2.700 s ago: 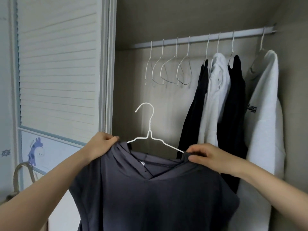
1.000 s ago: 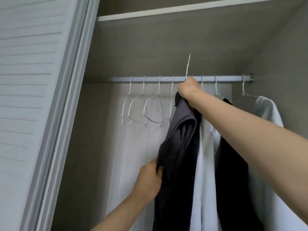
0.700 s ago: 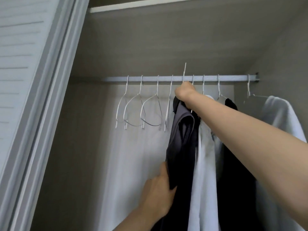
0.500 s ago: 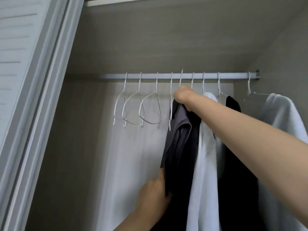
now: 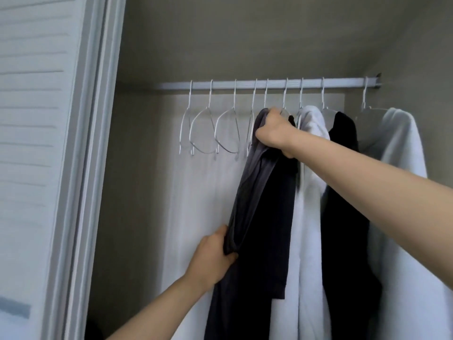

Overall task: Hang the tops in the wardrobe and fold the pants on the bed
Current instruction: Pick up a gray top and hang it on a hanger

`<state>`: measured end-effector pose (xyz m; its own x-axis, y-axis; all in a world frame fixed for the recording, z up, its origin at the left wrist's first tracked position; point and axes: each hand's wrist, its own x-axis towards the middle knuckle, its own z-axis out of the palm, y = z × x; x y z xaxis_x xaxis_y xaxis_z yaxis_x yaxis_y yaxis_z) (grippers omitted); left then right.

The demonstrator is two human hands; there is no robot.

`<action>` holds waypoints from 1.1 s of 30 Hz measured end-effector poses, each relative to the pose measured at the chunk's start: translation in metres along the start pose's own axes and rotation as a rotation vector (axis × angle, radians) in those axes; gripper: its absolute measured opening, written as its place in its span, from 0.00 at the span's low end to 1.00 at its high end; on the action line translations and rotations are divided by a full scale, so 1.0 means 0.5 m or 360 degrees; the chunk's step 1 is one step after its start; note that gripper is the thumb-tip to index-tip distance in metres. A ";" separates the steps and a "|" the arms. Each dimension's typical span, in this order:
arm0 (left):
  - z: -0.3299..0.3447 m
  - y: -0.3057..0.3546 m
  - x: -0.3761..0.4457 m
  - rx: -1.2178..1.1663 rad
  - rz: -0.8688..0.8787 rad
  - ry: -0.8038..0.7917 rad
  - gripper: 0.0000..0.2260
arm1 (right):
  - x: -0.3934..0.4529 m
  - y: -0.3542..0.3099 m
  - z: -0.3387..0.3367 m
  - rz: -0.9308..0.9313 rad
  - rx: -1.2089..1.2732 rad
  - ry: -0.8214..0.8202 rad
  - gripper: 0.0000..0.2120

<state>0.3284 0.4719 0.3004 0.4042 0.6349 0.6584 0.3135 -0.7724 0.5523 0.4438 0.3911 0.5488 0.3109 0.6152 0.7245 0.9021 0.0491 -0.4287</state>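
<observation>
Gripping the grey top [image 5: 255, 182] near its hanger, the right hand [image 5: 274, 136] is reaching just under the wardrobe rail [image 5: 343, 83]; the left hand [image 5: 213, 256] is pinching its side lower down. Beside it are hanging empty hangers [image 5: 208, 131], white and black tops.

Slatted sliding door [image 5: 36, 143] at left

Home bedroom, wardrobe rail [image 5: 269, 84], hung clothes [image 5: 311, 192]

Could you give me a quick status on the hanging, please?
Right hand grips grey top at its hanger; left hand holds its side. Hook on rail. Nothing blocking.
</observation>
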 end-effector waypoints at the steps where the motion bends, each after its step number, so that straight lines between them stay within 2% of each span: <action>1: -0.004 0.003 -0.014 0.0018 -0.0002 0.0014 0.12 | -0.026 0.000 -0.002 -0.0031 0.0025 -0.0004 0.25; 3: -0.009 0.011 -0.035 0.0063 -0.0004 0.0048 0.11 | -0.073 0.001 -0.005 -0.0127 0.0048 0.0043 0.29; 7: -0.012 0.022 -0.129 0.0037 -0.0059 0.0063 0.11 | -0.220 0.023 0.008 -0.0417 0.0062 0.0108 0.28; 12: -0.031 0.029 -0.242 -0.0085 -0.0285 0.0038 0.09 | -0.373 0.074 0.045 -0.0373 0.0049 -0.0267 0.29; 21: -0.154 0.079 -0.493 -0.0038 -0.0472 0.0152 0.08 | -0.628 0.074 0.147 -0.0471 0.0377 -0.0762 0.17; 27: -0.199 0.119 -0.793 0.0170 -0.1015 0.0532 0.06 | -0.860 0.025 0.226 -0.0665 0.0807 -0.1267 0.14; 30: -0.182 0.173 -0.968 0.0314 -0.1340 0.0769 0.08 | -1.001 0.009 0.241 -0.0793 0.0968 -0.1502 0.12; 33: -0.139 0.261 -1.166 0.0453 -0.1670 0.1049 0.10 | -1.168 0.001 0.229 -0.1043 0.1063 -0.1800 0.12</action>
<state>0.0742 0.0023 0.0242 -0.6257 0.7661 0.1468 0.4284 0.1802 0.8854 0.2285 0.1220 0.0640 -0.7696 0.5997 0.2193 0.3854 0.7101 -0.5893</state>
